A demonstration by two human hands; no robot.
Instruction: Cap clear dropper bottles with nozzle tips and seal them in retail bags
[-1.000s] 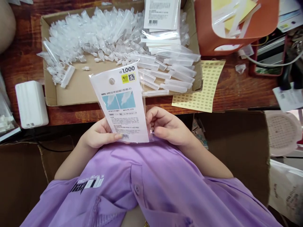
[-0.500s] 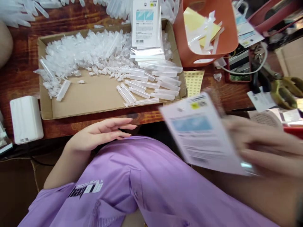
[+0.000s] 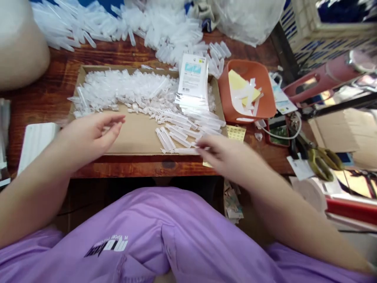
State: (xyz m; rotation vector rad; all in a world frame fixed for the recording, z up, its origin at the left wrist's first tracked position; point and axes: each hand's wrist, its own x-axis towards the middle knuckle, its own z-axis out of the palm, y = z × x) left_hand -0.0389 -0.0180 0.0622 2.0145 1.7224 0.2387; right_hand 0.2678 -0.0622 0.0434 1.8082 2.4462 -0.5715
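A shallow cardboard tray (image 3: 134, 139) holds a heap of small clear plastic caps and nozzle tips (image 3: 118, 86), with slim translucent tubes (image 3: 178, 136) at its right. Over the tray's left front part hovers my left hand (image 3: 91, 131), fingers half curled, thumb a little apart, nothing visible in it. My right hand (image 3: 224, 155) reaches to the front right corner. Its slightly blurred fingertips are apart beside the end of a lying tube (image 3: 186, 151); whether they touch it is unclear. Printed cards in clear sleeves (image 3: 193, 76) lie stacked on the tray's back right.
An orange bin (image 3: 266, 94) with paper scraps stands right of the tray. Beyond it lie scissors (image 3: 321, 161) and a phone (image 3: 278, 133). A white box (image 3: 38, 137) sits at left. More tubes (image 3: 173, 27) are heaped behind. A yellow sticker sheet (image 3: 236, 133) lies by the tray.
The printed card has left my right hand, which moved left to the tubes. My left hand rose from my lap to above the tray. The view has shifted to take in more of the table.
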